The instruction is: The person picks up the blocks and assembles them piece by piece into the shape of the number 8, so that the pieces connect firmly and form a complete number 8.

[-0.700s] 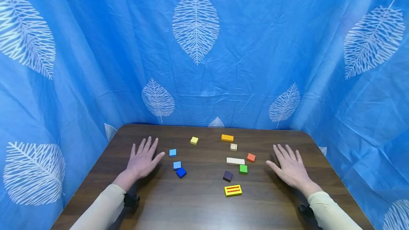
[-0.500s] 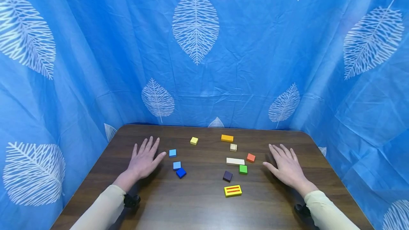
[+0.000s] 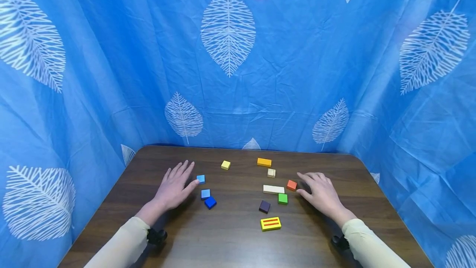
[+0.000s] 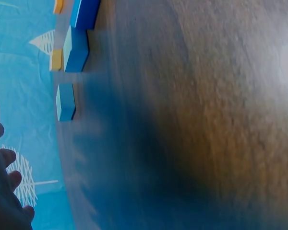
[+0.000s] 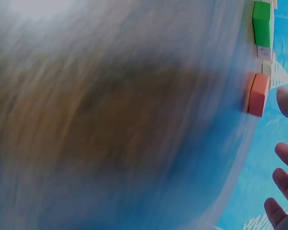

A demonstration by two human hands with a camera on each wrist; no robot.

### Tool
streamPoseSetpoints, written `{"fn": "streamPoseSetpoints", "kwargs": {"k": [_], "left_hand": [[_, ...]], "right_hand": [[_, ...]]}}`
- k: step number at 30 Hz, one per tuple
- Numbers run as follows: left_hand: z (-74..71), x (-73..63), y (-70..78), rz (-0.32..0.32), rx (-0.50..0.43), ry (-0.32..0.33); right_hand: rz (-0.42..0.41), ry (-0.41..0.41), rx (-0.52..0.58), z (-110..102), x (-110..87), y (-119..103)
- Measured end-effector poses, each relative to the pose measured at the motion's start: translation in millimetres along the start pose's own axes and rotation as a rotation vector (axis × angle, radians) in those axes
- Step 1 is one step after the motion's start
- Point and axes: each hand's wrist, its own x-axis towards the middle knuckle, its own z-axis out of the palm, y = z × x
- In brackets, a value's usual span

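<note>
My left hand (image 3: 174, 187) hovers palm down over the table's left side, fingers extended. Its thumb tip is right at a light blue block (image 3: 201, 179). Just nearer lie a second light blue block (image 3: 205, 194) and a dark blue block (image 3: 210, 202), close together. My right hand (image 3: 320, 191) hangs at the right with relaxed fingers around nothing. Its thumb and forefinger point at a red-orange block (image 3: 291, 185), a small gap away; the right wrist view also shows this red-orange block (image 5: 258, 95) beside the thumb.
On the wooden table (image 3: 223, 243) also lie a white long block (image 3: 273, 189), a green block (image 3: 283, 199), a dark purple block (image 3: 264, 206), a red-striped yellow block (image 3: 270, 223), an orange block (image 3: 264, 162), a beige ridged block (image 3: 271, 173) and a pale yellow block (image 3: 225, 165). A blue curtain (image 3: 275, 53) hangs behind.
Both hands have moved inward. The right hand has come left to the red-orange block, its fingers bending a little; the left hand has shifted right toward the light blue blocks. The blocks have stayed put.
</note>
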Motion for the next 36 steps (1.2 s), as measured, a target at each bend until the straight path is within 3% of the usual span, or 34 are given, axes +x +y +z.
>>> {"fn": "streamPoseSetpoints", "kwargs": {"k": [8,22,36], "left_hand": [[1.3,2.6,9.0,0.024,-0.017,0.024],[11.2,0.0,22.8,-0.003,-0.06,0.03],[25.8,-11.3,37.6,0.058,-0.076,-0.006]], "right_hand": [[-0.006,-0.004,0.033,5.2,7.6,-11.0],[-0.003,-0.049,0.092,11.0,17.9,-27.2],[0.003,-0.091,0.084,15.2,22.9,-32.9]]}}
